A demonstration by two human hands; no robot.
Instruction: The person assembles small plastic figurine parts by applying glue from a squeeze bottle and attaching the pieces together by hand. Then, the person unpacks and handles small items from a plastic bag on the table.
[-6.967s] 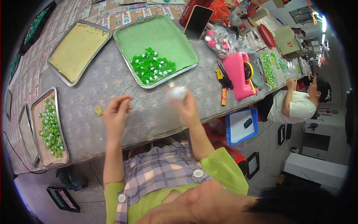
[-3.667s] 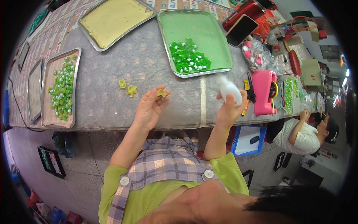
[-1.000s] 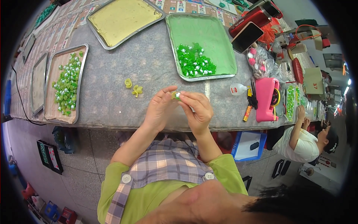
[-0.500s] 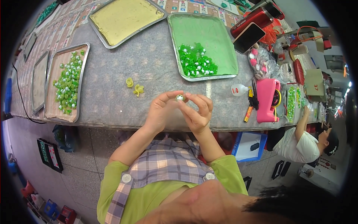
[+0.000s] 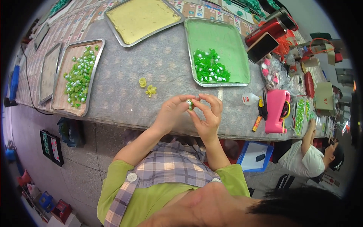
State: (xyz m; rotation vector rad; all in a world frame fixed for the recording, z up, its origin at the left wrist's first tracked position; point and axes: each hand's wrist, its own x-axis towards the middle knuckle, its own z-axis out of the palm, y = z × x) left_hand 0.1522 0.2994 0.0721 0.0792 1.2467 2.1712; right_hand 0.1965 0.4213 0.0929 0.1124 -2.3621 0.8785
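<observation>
A small white bead-like piece with dark marks and green around it [image 5: 190, 103] is pinched between my two hands, above the table's near edge. My left hand [image 5: 168, 115] grips it from one side with bent fingers. From the other side my right hand [image 5: 208, 118] closes thumb and fingertips on it. Just beyond my left hand lie two loose yellow-green petal-shaped pieces, one cup-like [image 5: 142, 82] and one spread out [image 5: 151, 90]. A green-lined tray [image 5: 227, 38] beyond my right hand bears a heap of bright green and white pieces [image 5: 210, 67].
At the left, a metal tray [image 5: 59, 96] carries yellow-green and white pieces [image 5: 80, 77]. A yellow-lined tray [image 5: 141, 20] lies at the back. To the right are a white bottle [image 5: 249, 99], pink tape dispenser [image 5: 275, 113], phone [image 5: 262, 47] and red flask [image 5: 266, 31]. A co-worker [image 5: 302, 157] sits beyond.
The view has shifted, so the table's things appear farther right. My hands still hold the small piece together, and more of its green part shows now.
</observation>
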